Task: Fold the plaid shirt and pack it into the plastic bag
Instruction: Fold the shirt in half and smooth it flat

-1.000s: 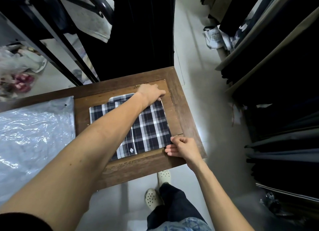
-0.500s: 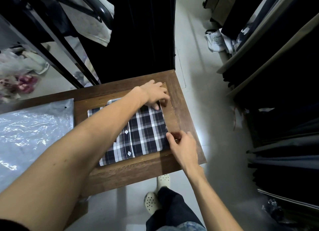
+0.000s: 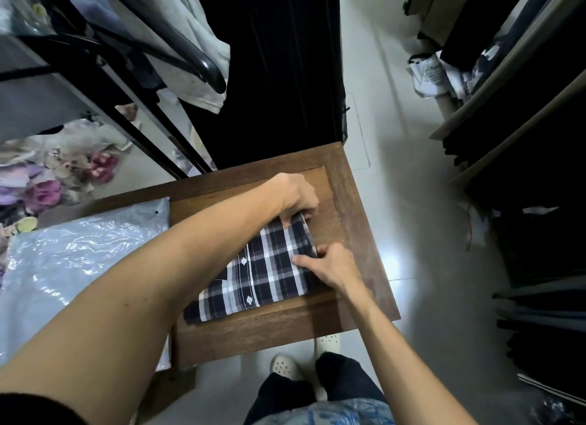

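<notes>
Surface: wooden table (image 3: 355, 221) with a raised frame, on a pale tiled floor (image 3: 396, 177).
Room: narrow aisle; dark folded cloth on shelves (image 3: 523, 145) to the right, black rack (image 3: 152, 59) at left.
Shirt (image 3: 269, 272): folded, on the table's right end.
Bag (image 3: 79, 259): flat, left of the shirt.
Left hand (image 3: 295, 196): fingers curled, pinching the shirt's far corner.
Right hand (image 3: 333, 266): fingers pinching its right edge.
Writing: print on the bag, unreadable.

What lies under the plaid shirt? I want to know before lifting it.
The plaid shirt lies on the wooden table, whose bare wood shows round it. Anything beneath the cloth is hidden. Both hands grip its right edge.
</notes>
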